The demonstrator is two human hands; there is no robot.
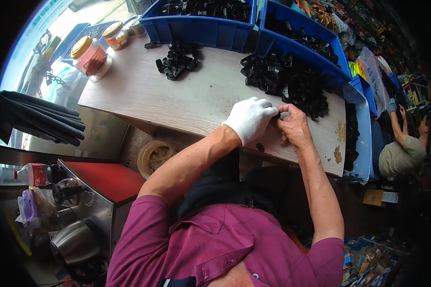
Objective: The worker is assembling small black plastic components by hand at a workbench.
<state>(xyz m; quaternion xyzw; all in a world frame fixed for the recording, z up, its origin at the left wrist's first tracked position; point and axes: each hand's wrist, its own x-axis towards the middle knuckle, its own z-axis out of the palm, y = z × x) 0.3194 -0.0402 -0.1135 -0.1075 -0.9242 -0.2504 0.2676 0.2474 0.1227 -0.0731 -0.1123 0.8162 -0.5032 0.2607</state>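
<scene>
My left hand point(252, 118), in a white knit glove, is closed with its fingertips against a small black part point(276, 116). Bare and also closed, my right hand point(294, 127) pinches the same part from the other side. Most of the part is hidden by my fingers, so its exact kind does not show. Just beyond my hands lies a large heap of black plastic parts point(285, 81) on the pale wooden table point(201, 103). A smaller pile of similar black parts point(178, 61) sits farther left.
Blue bins point(198, 32) of black parts line the table's far side, with another blue bin point(364, 138) at its right end. Lidded jars point(90, 57) stand at the far left corner. A bucket point(151, 158) is below the front edge. Another person point(402, 150) sits at far right.
</scene>
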